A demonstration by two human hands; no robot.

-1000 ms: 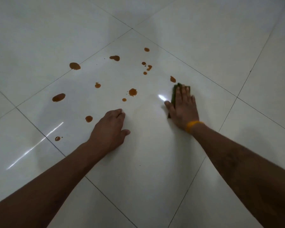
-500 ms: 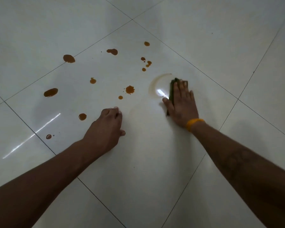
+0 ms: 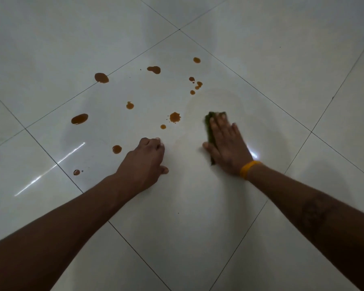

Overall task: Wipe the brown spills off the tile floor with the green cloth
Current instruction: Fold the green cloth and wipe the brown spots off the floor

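You are kneeling over a glossy white tile floor (image 3: 198,238), both arms reaching in from the bottom of the frame.

Going from the left of the frame: brown spills (image 3: 79,119) are dotting the centre tile. I am counting about thirteen, from the larger blots at upper left to a tight cluster of small drops at upper centre. The smallest specks are hard to tell apart.

Your left hand (image 3: 142,164) is bracing on the floor at centre, fingers curled under loosely and holding nothing.

Just right of centre, your right hand (image 3: 227,143) is pressing flat, fingers straight, on the one green cloth (image 3: 208,131). Only its left edge and top corner are showing past the palm. A yellow wristband (image 3: 248,169) is sitting on that wrist.

The cloth is looking soft, light and limp, so it will likely bunch if pushed by an edge. Keep the palm spread over its middle. A faint brownish smear is showing on the tile around it, so the wet tile is probably slippery.
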